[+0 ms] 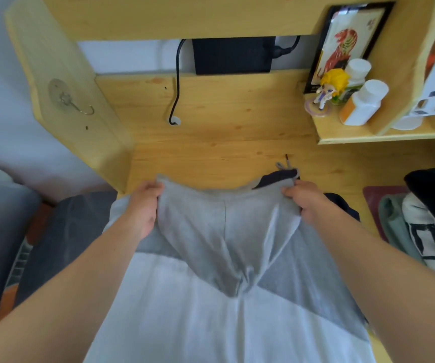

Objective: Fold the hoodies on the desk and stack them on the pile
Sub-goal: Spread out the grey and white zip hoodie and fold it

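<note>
The fingers of the left hand (145, 203) curl over the left corner of the hood's rim, pinching the grey cloth, while the fingers of the right hand (306, 201) clamp the right corner in the same way, thumb tucked under the fold. Between them the hood (226, 231) is stretched flat and points back toward the person, lying on the back of the grey and white hoodie (198, 310), which is spread across the wooden desk (211, 158) and reaches down to the near edge of the view. A grey drawstring (285, 166) pokes out just past the right hand, beside a patch of dark lining. At the right, near but apart from the hoodie, sits the pile (426, 226) of folded garments, a black one on top of a white one with black lettering. On the shelf (368, 137) above it stand two white bottles (365, 103), a small yellow-haired figurine (329, 87) and a framed picture (347, 40). A black cable (177, 82) hangs down the back panel.
</note>
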Demonstrator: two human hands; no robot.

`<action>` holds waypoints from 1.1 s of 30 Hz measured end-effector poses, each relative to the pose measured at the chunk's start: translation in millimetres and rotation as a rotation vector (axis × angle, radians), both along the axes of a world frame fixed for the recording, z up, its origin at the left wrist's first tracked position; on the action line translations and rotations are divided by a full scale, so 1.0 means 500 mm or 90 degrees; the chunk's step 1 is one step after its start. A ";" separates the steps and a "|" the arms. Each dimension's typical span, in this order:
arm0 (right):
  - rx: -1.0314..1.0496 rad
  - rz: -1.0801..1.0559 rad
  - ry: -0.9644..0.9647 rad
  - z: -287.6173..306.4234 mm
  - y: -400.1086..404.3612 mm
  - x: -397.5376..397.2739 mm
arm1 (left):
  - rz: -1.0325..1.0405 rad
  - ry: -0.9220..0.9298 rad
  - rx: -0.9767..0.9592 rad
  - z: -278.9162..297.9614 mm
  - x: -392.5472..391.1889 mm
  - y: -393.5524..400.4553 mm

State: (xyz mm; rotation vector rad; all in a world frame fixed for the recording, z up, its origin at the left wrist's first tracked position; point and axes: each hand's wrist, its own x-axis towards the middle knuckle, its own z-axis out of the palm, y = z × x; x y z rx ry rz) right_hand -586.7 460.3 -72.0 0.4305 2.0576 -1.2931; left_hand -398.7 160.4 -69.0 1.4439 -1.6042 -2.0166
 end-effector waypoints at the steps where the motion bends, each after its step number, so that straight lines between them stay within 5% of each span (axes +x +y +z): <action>1: -0.063 -0.051 0.029 -0.002 -0.006 -0.009 | 0.021 0.025 -0.028 0.002 -0.015 -0.015; 4: -0.106 -0.117 0.100 -0.024 -0.031 -0.025 | 0.007 -0.011 -0.116 -0.030 -0.040 -0.045; 7: 0.139 -0.038 0.212 -0.042 -0.042 -0.005 | -0.069 -0.175 -0.073 -0.076 -0.036 -0.038; 10: 0.243 -0.044 0.269 -0.025 -0.035 0.064 | -0.083 -0.367 -0.230 -0.066 -0.011 0.001; 14: 0.207 0.005 0.253 -0.007 -0.013 0.164 | -0.043 -0.154 -0.389 -0.002 0.049 0.101; 19: 0.170 0.373 0.623 -0.014 0.001 0.199 | -0.537 0.085 -0.752 0.022 0.055 0.144; 23: 0.286 0.649 0.484 -0.025 0.002 0.162 | -0.742 -0.100 -0.758 -0.016 0.043 0.110; 33: 0.514 0.804 0.532 -0.052 -0.025 0.164 | -0.629 -0.235 -0.773 -0.101 0.046 0.138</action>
